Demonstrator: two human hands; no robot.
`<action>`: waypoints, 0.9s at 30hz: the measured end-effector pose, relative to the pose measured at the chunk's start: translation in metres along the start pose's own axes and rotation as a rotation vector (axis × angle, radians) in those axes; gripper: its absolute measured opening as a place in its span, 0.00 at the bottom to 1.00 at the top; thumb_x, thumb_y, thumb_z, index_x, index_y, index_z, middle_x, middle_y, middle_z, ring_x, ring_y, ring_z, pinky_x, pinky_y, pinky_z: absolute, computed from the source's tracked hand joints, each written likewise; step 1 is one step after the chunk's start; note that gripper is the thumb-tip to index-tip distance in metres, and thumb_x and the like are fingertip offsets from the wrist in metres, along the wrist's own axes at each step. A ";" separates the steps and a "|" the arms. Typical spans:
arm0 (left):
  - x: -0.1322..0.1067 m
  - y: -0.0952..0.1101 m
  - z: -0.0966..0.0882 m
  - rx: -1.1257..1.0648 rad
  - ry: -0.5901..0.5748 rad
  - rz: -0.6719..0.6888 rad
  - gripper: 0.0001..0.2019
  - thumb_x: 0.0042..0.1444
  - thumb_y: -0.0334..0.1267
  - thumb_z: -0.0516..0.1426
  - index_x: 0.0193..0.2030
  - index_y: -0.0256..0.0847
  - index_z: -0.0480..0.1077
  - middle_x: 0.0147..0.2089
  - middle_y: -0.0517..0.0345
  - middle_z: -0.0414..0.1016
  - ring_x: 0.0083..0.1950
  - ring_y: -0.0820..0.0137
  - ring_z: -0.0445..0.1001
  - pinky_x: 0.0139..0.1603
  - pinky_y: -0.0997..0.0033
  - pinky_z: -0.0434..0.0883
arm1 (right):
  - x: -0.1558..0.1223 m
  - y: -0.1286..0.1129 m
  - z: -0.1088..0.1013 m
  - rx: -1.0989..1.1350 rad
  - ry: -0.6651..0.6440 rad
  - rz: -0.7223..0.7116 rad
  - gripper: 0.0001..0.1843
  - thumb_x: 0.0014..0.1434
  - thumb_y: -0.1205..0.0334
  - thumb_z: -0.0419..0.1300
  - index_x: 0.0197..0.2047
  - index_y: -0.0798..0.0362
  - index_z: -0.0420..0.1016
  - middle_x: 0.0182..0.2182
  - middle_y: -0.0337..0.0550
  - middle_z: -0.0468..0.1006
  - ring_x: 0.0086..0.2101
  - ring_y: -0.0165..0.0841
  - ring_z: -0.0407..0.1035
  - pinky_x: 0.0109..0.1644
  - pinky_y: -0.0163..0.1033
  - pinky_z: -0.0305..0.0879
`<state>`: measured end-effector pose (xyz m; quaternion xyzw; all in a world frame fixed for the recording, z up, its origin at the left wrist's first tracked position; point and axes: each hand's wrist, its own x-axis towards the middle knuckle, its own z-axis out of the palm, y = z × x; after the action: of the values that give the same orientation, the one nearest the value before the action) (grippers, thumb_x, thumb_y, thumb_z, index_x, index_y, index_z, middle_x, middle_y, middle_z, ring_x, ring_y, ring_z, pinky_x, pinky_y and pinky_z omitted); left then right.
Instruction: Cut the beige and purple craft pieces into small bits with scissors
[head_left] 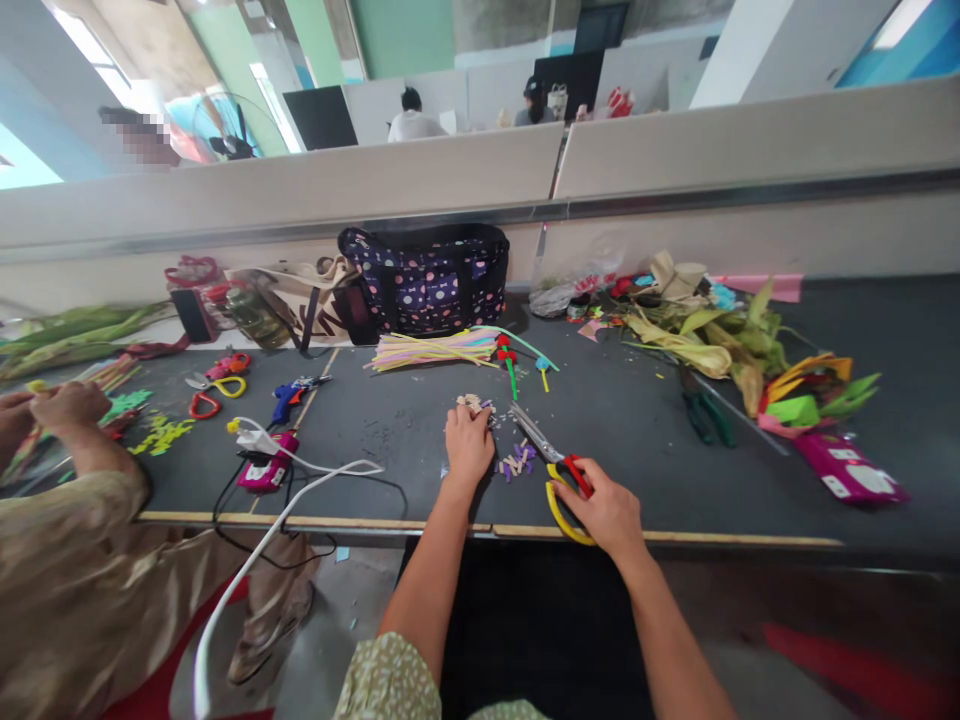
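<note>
My right hand (611, 508) grips a pair of scissors (559, 468) with red and yellow handles. The blades point forward and left over the table, and look slightly apart. My left hand (470, 445) rests on the tabletop, fingers forward and a little apart, touching small tan cut pieces (474, 402). Its fingertips partly hide that pile. Between the two hands lie small purple and tan cut pieces (517, 461). Beyond them is a bundle of pastel pipe cleaners (435, 349), with red flower-like pieces (505, 350) on a green stem at its right end.
A co-worker's hands (71, 408) hold something yellow at left. Scissors (217, 386), a blue glue gun (289, 398) and a magenta power strip (268, 465) with a white cable lie left. A dotted bag (431, 280) stands behind. Green-handled pliers (705, 410) and corn husks (697, 340) lie right.
</note>
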<state>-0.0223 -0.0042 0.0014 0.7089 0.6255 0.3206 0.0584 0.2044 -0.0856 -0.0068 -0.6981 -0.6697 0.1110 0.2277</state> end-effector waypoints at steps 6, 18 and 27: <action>0.001 0.008 -0.001 0.077 -0.083 0.004 0.17 0.59 0.33 0.50 0.50 0.48 0.74 0.44 0.47 0.66 0.48 0.57 0.62 0.47 0.59 0.60 | -0.001 -0.001 -0.001 -0.007 0.003 -0.002 0.31 0.53 0.31 0.51 0.47 0.45 0.72 0.30 0.39 0.79 0.29 0.34 0.73 0.30 0.34 0.58; -0.001 0.010 -0.012 0.231 0.015 -0.131 0.15 0.61 0.36 0.49 0.48 0.45 0.74 0.45 0.47 0.68 0.47 0.58 0.62 0.47 0.60 0.59 | -0.001 0.000 0.001 0.021 -0.005 0.025 0.31 0.52 0.31 0.52 0.48 0.45 0.71 0.30 0.38 0.79 0.29 0.34 0.73 0.30 0.34 0.58; -0.001 0.014 -0.008 0.167 -0.217 0.138 0.17 0.59 0.31 0.50 0.51 0.49 0.73 0.44 0.50 0.71 0.48 0.59 0.63 0.45 0.61 0.61 | -0.002 0.006 0.006 0.075 0.035 0.021 0.32 0.52 0.31 0.53 0.48 0.46 0.71 0.27 0.37 0.78 0.29 0.34 0.73 0.30 0.34 0.58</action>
<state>-0.0144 -0.0111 0.0145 0.7831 0.5898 0.1920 0.0442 0.2069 -0.0865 -0.0156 -0.6980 -0.6535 0.1261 0.2643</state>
